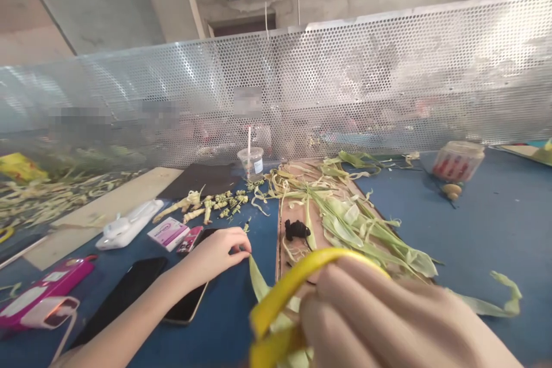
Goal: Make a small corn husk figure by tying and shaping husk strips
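My left hand (230, 243) pinches the tip of a pale green corn husk strip (259, 280), which hangs down toward the lower middle. Close to the camera, my right hand (379, 316) is curled through the yellow handles of what look like scissors (297, 282); their blades are hidden from view. The strip's lower end passes behind these handles. Beyond my right hand, loose corn husks (353, 221) lie heaped on a brown board (317, 230). A small bundle of black cord (296, 230) rests on the same board.
Small knotted husk pieces (215, 205) lie behind my left hand. Two dark phones (129, 284), a pink box (169, 233), a white tissue pack (129, 224) and a magenta device (52, 287) are at left. A plastic cup (251, 161) and a jar (457, 161) stand near the perforated metal screen (345, 86).
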Motion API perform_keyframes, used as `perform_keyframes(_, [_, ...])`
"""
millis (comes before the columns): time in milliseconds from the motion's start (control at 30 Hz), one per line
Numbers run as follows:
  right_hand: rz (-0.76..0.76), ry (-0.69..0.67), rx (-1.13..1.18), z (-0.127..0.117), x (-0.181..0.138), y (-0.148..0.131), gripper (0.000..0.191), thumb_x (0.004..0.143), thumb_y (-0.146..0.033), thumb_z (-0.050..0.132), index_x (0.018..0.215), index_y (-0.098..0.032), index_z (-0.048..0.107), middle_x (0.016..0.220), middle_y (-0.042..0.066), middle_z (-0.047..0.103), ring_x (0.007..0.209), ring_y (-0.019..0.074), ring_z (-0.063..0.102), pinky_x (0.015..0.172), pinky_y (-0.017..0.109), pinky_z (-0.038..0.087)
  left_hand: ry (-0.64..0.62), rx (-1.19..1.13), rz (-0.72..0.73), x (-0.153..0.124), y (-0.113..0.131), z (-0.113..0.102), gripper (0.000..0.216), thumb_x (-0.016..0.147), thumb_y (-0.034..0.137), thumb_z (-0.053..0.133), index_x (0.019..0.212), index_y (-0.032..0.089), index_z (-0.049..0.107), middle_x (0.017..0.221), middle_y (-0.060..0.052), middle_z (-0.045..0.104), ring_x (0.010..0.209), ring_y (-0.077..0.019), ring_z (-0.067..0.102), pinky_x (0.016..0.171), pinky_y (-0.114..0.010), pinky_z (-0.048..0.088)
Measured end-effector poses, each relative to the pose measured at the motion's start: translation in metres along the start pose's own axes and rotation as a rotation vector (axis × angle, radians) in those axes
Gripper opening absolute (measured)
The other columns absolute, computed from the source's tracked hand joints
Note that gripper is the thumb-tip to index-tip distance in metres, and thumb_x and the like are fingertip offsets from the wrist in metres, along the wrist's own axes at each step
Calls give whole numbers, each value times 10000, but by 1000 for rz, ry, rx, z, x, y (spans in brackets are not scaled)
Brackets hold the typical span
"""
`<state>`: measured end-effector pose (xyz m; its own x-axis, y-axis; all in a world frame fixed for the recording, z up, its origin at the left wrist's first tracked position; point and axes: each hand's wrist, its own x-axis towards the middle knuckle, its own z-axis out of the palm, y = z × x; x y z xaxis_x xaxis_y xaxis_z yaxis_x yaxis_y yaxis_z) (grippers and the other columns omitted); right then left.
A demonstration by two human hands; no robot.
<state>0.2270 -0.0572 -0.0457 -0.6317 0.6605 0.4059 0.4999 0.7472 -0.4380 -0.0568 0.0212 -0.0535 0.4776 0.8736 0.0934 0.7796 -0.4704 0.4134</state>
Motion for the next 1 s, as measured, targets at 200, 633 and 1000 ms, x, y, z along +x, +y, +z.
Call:
perform_keyframes(200, [235, 164, -436, -40, 31, -8, 283, 740, -475, 500, 698, -201, 555, 651, 48, 575, 542, 160, 538, 458, 261, 332, 25, -185, -130, 7, 7, 0, 251, 777, 390, 518, 808, 175, 644, 754, -9, 635, 675, -161, 559, 627, -242, 413])
perform_keyframes(633, [438, -205, -302, -6, 16, 72, 204, 736, -333, 559, 847, -165, 592, 792, 81, 613, 756, 234, 584, 618, 315, 424, 51, -720, -117, 41, 53, 19, 143, 767, 306, 590, 810, 170, 581, 859, -46, 691, 808, -165, 612, 734, -276, 436])
perform_keyframes(1000, [-87, 161, 69, 13, 30, 73, 247, 890, -186, 475, 1098, -210, 606, 979, 74, 558, 895, 146, 553, 803, 275, 498, -125, -962, -183, 49, 76, 47, 183, 756, 312, 632, 838, 150, 607, 788, -27, 657, 730, -150, 598, 644, -248, 420])
